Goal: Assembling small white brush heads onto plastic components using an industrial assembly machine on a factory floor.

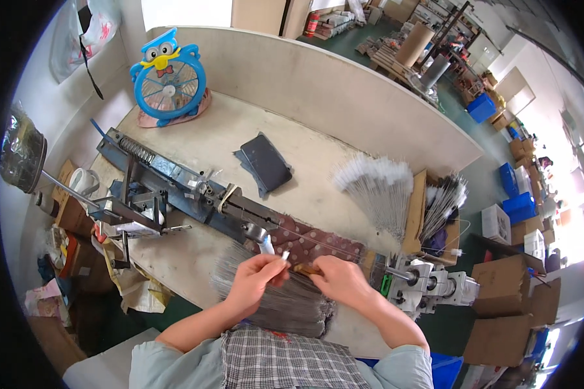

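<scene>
My left hand [259,275] is closed in a pinch, with a small white piece [285,256] standing up between thumb and forefinger. To its right, my right hand [341,279] is also closed, its fingertips at a small brownish-yellow thing [305,268] that I cannot make out. Both hands are above a thick bundle of thin grey wires [288,311] along the bench's near edge. Just beyond them lies a dark red dotted quilted cloth [318,241]. The metal bench device [204,194], with a spring at its far left end, reaches close to my left hand.
A silver motor-like machine [434,285] stands at the right. White-tipped wires [379,188] lie fanned beside a cardboard box [416,214] holding more. A dark flat case [266,162] rests mid-bench; a blue cartoon-shaped fan [169,91] stands behind. A low partition [344,84] borders the far side.
</scene>
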Action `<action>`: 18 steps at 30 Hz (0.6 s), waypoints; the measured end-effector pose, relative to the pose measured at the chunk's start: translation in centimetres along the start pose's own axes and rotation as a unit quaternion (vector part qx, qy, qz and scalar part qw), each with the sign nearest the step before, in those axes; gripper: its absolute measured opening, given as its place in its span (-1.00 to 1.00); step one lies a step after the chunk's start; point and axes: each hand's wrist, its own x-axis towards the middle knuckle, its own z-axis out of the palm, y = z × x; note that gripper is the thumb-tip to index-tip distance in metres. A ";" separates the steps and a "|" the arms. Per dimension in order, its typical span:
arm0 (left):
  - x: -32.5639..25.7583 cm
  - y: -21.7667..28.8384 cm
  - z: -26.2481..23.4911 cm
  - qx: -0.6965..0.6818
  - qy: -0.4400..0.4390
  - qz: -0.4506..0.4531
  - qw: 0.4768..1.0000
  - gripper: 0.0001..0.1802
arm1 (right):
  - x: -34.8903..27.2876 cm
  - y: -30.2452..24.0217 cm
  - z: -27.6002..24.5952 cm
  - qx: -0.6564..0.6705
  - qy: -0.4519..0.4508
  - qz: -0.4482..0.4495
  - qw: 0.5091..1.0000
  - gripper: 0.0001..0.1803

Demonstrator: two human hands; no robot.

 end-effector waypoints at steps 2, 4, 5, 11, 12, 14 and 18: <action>1.2 -0.5 1.3 0.008 -0.009 -0.003 1.000 -0.80 | -0.9 0.2 -2.2 0.042 0.062 -0.037 0.996 -0.83; 2.3 -1.0 2.4 0.011 -0.025 0.018 0.999 -0.80 | -1.0 0.5 -4.3 0.064 0.166 -0.076 0.981 -0.82; 2.6 -1.4 2.8 0.007 -0.043 0.044 0.998 -0.79 | -0.7 0.7 -5.1 0.049 0.203 -0.084 0.974 -0.82; 4.9 -2.9 4.2 0.051 -0.034 0.086 0.994 -0.82 | -0.7 2.8 -4.7 0.176 0.146 0.007 0.973 -0.85; 4.9 -3.2 4.3 0.064 -0.044 0.093 0.993 -0.82 | -1.1 2.8 -4.6 0.172 0.158 -0.005 0.972 -0.85; 5.0 -3.1 4.6 0.057 -0.044 0.082 0.994 -0.81 | -1.4 3.0 -4.4 0.168 0.167 -0.017 0.971 -0.84; 4.1 -2.2 4.0 0.018 0.030 0.080 0.996 -0.81 | -1.6 2.3 -4.9 0.011 0.187 -0.133 0.973 -0.83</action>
